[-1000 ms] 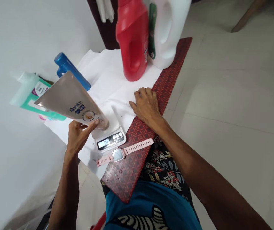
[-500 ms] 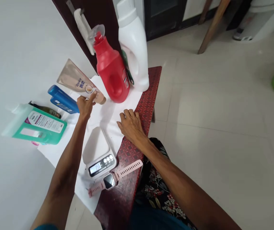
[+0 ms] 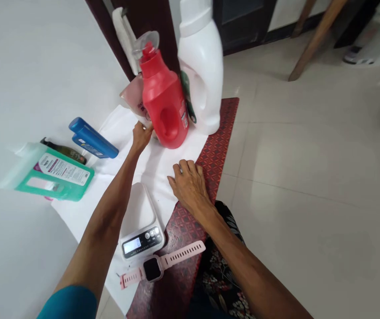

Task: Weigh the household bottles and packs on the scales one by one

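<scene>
Partly out of sight, a beige squeeze tube (image 3: pixel 132 94) is tucked behind the red bottle (image 3: pixel 168 104), which covers most of its printing and its right side. The left hand (image 3: pixel 142 134) grips the tube low down, its thumb on the near side; the other fingers are mostly hidden, and whether the tube's cap touches the white sheet (image 3: pixel 163 177) cannot be told. The right hand (image 3: pixel 189 182) lies palm down at the sheet's edge by the patterned red bench (image 3: pixel 216 155), fingers loosely bent, slightly spread and holding nothing. Below, the left forearm covers part of the digital kitchen scale (image 3: pixel 143 208), whose display reads 0; just beside it lies a smartwatch (image 3: pixel 152 269) with a pale pink strap and a dark screen. A white handled bottle (image 3: pixel 206 66) stands next to the red one, its cap cut off by the upper edge. Off to the left are a blue bottle (image 3: pixel 93 141), a dark bottle (image 3: pixel 72 154) half hidden, and a green jug (image 3: pixel 84 184) whose far end blurs into the pale wall; its label is too small to read.
</scene>
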`<state>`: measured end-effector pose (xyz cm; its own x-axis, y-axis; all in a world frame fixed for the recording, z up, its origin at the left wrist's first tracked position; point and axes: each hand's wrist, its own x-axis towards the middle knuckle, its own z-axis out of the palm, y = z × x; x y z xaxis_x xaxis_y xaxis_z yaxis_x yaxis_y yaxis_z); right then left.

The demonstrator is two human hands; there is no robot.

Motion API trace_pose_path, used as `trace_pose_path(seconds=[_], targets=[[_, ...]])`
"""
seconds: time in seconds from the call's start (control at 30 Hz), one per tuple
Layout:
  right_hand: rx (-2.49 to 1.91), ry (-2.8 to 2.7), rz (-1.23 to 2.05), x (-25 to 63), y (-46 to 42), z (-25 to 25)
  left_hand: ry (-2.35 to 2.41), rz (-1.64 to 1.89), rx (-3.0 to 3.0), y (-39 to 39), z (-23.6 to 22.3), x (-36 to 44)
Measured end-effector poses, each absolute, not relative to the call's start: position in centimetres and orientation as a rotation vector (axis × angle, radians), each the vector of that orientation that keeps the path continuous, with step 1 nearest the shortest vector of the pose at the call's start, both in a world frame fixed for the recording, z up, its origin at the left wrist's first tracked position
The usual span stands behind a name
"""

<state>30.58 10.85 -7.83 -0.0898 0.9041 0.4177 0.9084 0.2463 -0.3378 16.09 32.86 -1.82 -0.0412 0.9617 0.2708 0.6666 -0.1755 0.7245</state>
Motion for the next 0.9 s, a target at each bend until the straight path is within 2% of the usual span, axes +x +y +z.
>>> trace_pose_path(seconds=[0.17, 0.27, 0.33, 0.4, 0.57, 0.9], targets=[[-1.671, -2.007, -0.052, 30.6, 10.9, -8.0, 1.620, 1.007, 1.847, 30.8, -1.1, 14.7], [-1.676, -2.020, -0.069, 30.5, 11.0, -8.0, 1.756, 1.348, 1.926, 28.1, 0.5, 11.9], [-1.678, -2.029, -0.074, 30.4, 10.9, -8.0, 2.013, 1.671, 1.926, 26.5, 1.9, 9.3], [-1.685, -2.035, -0.073, 30.4, 10.9, -8.1, 2.305, 1.813, 1.805, 25.6, 3.2, 6.8], [-1.707, -2.033, -0.071, 30.3, 10.9, -8.3, 2.670, 1.530, 1.400, 26.6, 4.2, 2.7], [-1.685, -2.009, -0.092, 30.4, 11.1, -8.7, 2.281, 1.521, 1.595, 29.0, 4.8, -4.1]])
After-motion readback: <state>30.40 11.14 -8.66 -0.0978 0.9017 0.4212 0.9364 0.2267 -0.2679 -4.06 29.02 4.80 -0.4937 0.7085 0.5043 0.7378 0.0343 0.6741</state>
